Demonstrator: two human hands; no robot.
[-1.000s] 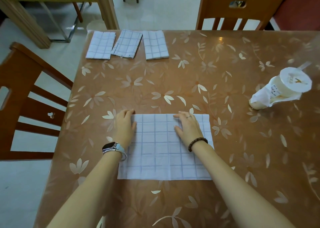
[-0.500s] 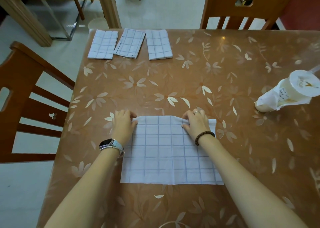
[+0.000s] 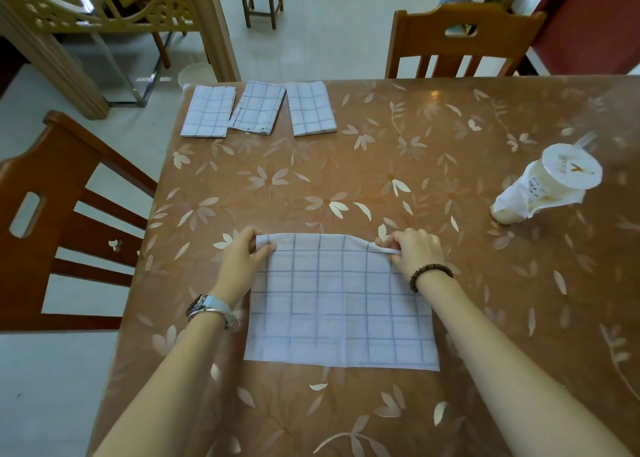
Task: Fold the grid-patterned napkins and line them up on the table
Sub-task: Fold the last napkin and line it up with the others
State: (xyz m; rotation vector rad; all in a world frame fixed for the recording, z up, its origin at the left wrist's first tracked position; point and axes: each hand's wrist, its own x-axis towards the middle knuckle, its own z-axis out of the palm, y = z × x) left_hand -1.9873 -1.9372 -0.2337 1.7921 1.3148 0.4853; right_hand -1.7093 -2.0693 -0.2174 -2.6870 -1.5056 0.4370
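Already folded, three grid-patterned napkins lie in a row at the far left corner of the table, the middle one slightly askew against its left neighbour. Nearer the person, the left hand pinches the far left corner of a fourth napkin, which is spread flat near the table's front edge. The right hand pinches the far right corner, and the far edge is lifted between them. A wrapped drink cup stands well apart at right. This fold looks barely begun, with further folds and a place in the row remaining. Whether more napkins wait is not shown.
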